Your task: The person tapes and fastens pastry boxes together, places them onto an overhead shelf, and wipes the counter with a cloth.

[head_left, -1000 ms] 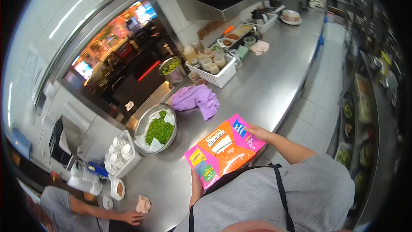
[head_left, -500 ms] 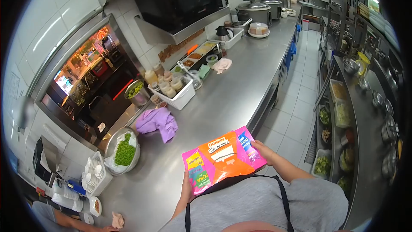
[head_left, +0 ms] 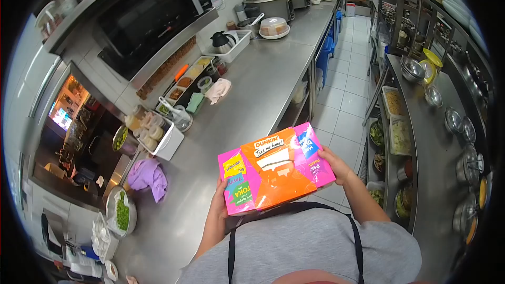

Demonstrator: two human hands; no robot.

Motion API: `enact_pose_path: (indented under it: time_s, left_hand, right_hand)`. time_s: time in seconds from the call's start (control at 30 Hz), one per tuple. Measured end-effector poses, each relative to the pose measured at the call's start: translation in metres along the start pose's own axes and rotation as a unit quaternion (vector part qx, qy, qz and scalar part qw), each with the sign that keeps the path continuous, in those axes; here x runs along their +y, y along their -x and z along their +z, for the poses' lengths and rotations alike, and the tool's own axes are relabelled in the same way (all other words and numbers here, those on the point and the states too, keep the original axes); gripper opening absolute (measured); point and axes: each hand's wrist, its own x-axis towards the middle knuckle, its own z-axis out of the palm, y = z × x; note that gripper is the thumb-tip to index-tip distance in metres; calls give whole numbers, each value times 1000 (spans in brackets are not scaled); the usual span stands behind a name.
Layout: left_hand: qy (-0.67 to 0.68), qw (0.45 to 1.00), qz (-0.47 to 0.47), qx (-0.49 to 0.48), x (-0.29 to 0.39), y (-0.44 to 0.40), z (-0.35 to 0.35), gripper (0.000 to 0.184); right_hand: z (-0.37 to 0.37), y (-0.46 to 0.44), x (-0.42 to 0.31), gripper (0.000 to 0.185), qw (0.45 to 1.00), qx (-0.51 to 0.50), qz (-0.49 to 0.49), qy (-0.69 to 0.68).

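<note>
A pink and orange doughnut box (head_left: 281,173) printed with "DUNKIN' Take me home!" is held level in front of my chest. My left hand (head_left: 218,200) grips its left end, with the fingers partly hidden by the box. At the opposite end, my right hand (head_left: 336,165) is closed around the side edge, and its fingertips are out of sight underneath. The box is apart from the steel counter (head_left: 194,163), close to its edge. It looks closed, so its contents are hidden.
Along the counter lie a purple cloth (head_left: 148,177), a bowl of chopped greens (head_left: 110,205), a white basket of bottles (head_left: 168,144) and a pink cloth (head_left: 218,90). Large cookers (head_left: 269,2) stand farther back. A tiled aisle (head_left: 339,105) runs between the counter and shelving (head_left: 421,142) with metal bowls.
My view has turned and moved forward along the counter, so counter items appear farther left. The box remains in both hands and appears tilted less. The other person's arm has left the view.
</note>
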Motion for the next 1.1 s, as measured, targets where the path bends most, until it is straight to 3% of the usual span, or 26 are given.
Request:
enact_pose_path:
  time_s: [0.23, 0.37, 0.53, 0.67, 0.73, 0.9, 0.97, 1.1]
  left_hand:
    - [34, 995, -91, -39, 17, -98, 25, 39]
    - [52, 996, -68, -25, 23, -162, 41, 39]
    - [44, 997, -60, -35, 49, -243, 73, 36]
    - [41, 998, -48, -29, 58, -294, 96, 32]
    - [45, 998, -28, -14, 55, -317, 100, 34]
    - [92, 994, 54, 34, 42, -340, 122, 41]
    - [116, 983, 121, 69, 37, -353, 131, 42]
    - [106, 958, 207, 169, 19, -380, 150, 44]
  right_hand:
    - [-29, -70, -35, 52, 999, 13, -34, -3]
    - [-48, -125, -59, 52, 998, 22, -42, -29]
    - [-48, -172, -112, 49, 995, 60, -68, 35]
    - [-87, -230, -119, 48, 996, 72, -47, -28]
    - [-102, -263, -129, 48, 997, 42, -11, -60]
    - [-136, -363, -153, 51, 999, -32, 23, 6]
    - [-136, -403, -175, 52, 992, -97, 77, -1]
    - [-136, -472, -217, 54, 975, -119, 181, 37]
